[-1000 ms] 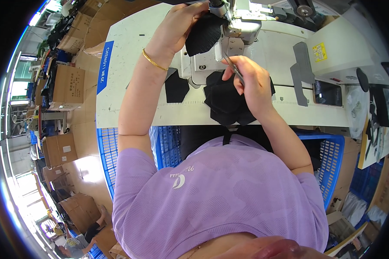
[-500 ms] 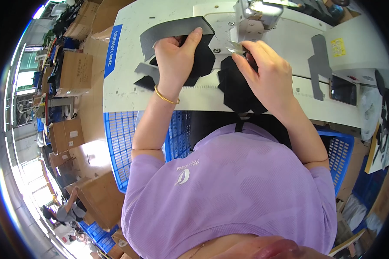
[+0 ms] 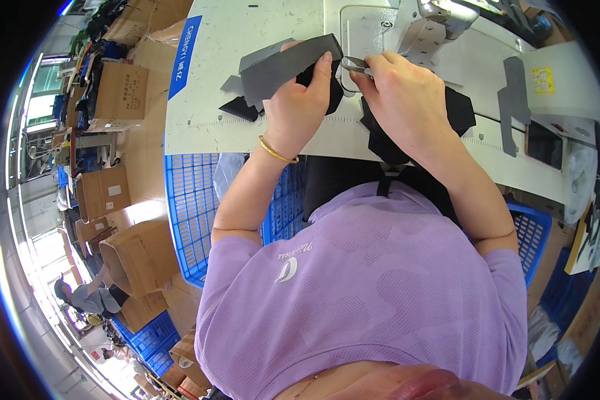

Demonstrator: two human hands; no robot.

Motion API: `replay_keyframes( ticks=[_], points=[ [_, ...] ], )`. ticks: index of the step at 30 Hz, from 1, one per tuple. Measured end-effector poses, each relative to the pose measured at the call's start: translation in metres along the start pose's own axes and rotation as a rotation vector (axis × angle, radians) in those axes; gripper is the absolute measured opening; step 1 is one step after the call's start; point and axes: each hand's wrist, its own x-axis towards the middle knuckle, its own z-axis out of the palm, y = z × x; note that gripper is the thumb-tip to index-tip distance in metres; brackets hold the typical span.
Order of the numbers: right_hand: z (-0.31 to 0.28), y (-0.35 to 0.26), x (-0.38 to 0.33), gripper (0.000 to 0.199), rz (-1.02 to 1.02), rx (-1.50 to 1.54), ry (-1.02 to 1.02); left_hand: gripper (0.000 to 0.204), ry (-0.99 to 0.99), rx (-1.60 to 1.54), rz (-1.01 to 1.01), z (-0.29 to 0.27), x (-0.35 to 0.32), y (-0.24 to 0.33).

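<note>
- Since the earlier frame, the grey fabric piece (image 3: 283, 67) has been lifted off the white sewing table (image 3: 247, 127) by the left hand (image 3: 300, 107), which is closed on it.
- Small snips (image 3: 355, 65), just right of that piece, are gripped by the right hand (image 3: 407, 100).
- A finger or the fabric edge could be nicked, judging by blades so close to the thumb.
- Counted: 2 hands, 1 snips, 1 blue crate (image 3: 193, 213) below the table.

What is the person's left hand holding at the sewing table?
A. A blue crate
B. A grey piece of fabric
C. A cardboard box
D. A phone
B: the left hand grips a grey fabric piece on the white table, while the right hand holds small metal snips beside it.
</note>
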Motion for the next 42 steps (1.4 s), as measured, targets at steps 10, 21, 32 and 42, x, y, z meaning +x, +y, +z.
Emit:
replay_keyframes(
  ticks=[10,21,32,42],
  points=[
    [0.008,0.005,0.005,0.023,-0.007,0.018,-0.029,0.015,-0.032,-0.027,0.017,-0.003,-0.006,0.002],
    [-0.029,0.066,-0.048,0.029,0.339,0.306,0.011,0.052,0.142,0.754,-0.097,-0.051,-0.007,-0.06],
    [0.019,0.076,-0.093,0.031,0.563,1.091,0.38,0.041,-0.397,-0.001,0.286,0.068,-0.043,0.022],
    [-0.004,0.102,-0.093,0.033,0.588,0.936,0.219,0.029,-0.642,-0.103,0.244,0.107,-0.034,0.021]
  ],
)
